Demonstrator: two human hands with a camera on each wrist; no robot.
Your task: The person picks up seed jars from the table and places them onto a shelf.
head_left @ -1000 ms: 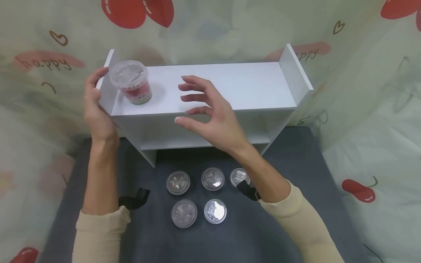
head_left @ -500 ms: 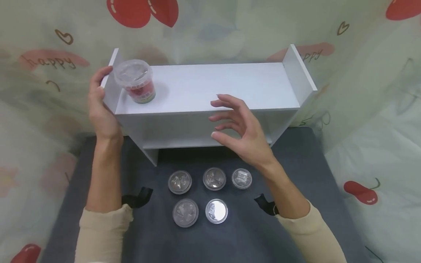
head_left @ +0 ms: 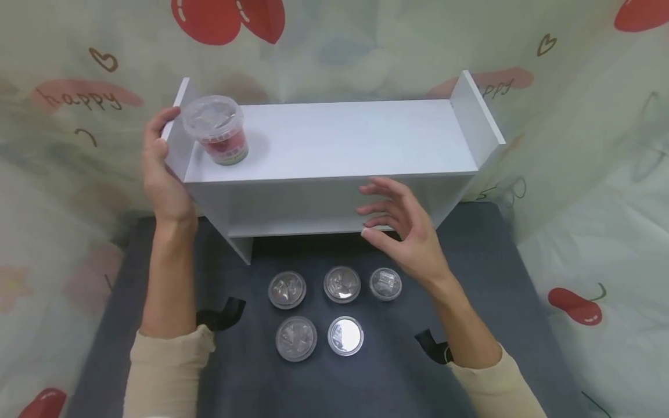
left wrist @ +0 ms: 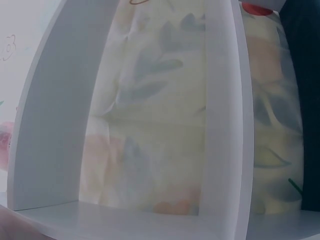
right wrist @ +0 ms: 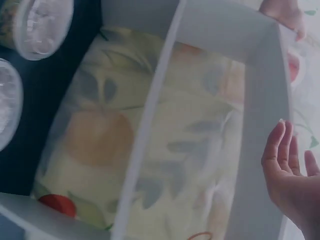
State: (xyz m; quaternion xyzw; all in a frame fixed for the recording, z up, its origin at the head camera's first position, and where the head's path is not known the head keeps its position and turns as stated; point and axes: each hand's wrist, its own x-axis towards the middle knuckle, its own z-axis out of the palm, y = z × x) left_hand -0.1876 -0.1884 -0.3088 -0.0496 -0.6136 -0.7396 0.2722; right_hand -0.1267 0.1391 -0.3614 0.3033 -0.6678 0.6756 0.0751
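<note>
1. The dark tabletop (head_left: 387,380) carries everything; sliding things low across it would probably disturb the loose tubs, so lifting clear looks safer.
2. The white shelf unit (head_left: 340,139) stands at the far side. Steadying it seems the left hand's job, and light sideways pressure should suffice.
3. The left hand (head_left: 166,177) is clamped on the unit's left side panel (head_left: 180,142), thumb at the near edge. A firm but unforced hold suits; pulling could tilt the unit.
4. The right hand (head_left: 407,235) holds nothing, thumb and fingers apart, in front of the near shelf edge. That rounded spread should suit a tub's sides better than its lid.
5. The red-filled tub (head_left: 223,139) sits upright on the top shelf at its left end, beside the panel; bumping it is the main risk.
6. Five lidded tubs (head_left: 342,284) stand nearer, three far and two near; gaps between them leave room for fingers.
</note>
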